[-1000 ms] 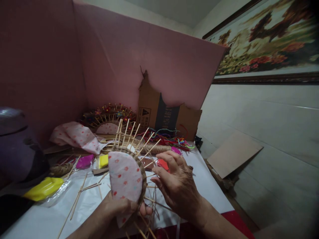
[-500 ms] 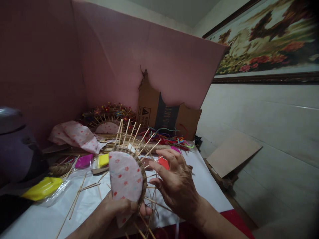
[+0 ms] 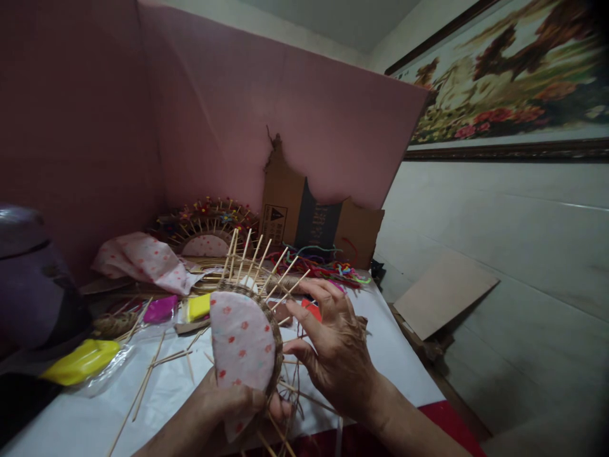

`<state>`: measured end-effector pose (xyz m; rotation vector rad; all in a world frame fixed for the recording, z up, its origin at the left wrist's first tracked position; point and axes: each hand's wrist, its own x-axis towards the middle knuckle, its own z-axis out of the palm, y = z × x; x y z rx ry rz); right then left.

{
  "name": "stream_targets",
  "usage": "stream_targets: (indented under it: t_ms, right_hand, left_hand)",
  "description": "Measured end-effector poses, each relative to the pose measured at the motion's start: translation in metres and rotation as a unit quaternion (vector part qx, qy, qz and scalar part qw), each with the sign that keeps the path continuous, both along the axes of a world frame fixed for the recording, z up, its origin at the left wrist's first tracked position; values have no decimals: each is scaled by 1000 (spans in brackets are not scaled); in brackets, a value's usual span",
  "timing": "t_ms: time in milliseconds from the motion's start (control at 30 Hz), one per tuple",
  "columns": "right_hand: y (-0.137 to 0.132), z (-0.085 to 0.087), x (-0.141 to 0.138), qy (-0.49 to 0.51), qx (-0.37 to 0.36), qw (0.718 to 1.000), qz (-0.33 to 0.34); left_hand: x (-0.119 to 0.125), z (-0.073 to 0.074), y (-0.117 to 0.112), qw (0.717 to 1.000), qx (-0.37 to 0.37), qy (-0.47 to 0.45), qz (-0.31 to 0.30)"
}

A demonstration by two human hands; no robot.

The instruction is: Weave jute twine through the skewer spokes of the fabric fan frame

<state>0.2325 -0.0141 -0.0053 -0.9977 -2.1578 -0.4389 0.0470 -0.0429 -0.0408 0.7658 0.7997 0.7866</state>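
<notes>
A half-round craft piece (image 3: 243, 343), covered in pale pink cloth with red prints, has a braided twine rim (image 3: 276, 343). Thin wooden sticks (image 3: 261, 260) fan out from that rim. My left hand (image 3: 238, 403) grips the piece at its lower end, thumb over the cloth and fingers behind. Beside the rim on the right is my right hand (image 3: 328, 343), its fingers spread and slightly bent among the stick ends. Index finger and thumb are apart there; whether they touch a stick is unclear. Loose twine (image 3: 298, 381) dangles below the right fingers.
Yellow clay (image 3: 83, 362) and purple clay (image 3: 160, 309) packets lie left, near loose sticks (image 3: 148, 374). A similar decorated half-round piece (image 3: 205, 244), a printed cloth (image 3: 143, 260) and torn cardboard (image 3: 318, 222) are at the back. Coloured pipe cleaners (image 3: 342, 273) lie before the cardboard.
The half-round piece has shifted slightly right and down with my left hand. My right hand stays beside the rim, its fingers moved a little among the sticks.
</notes>
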Motion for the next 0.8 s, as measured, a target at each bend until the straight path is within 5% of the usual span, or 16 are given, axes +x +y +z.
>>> stream_targets:
  t_ms: [367, 800]
  right_hand:
    - [-5, -2, 12, 78, -8, 994, 74]
    - [-8, -5, 12, 37, -13, 995, 91]
  left_hand:
    - [3, 28, -8, 998, -24, 27, 49]
    - [0, 23, -8, 999, -27, 33, 29]
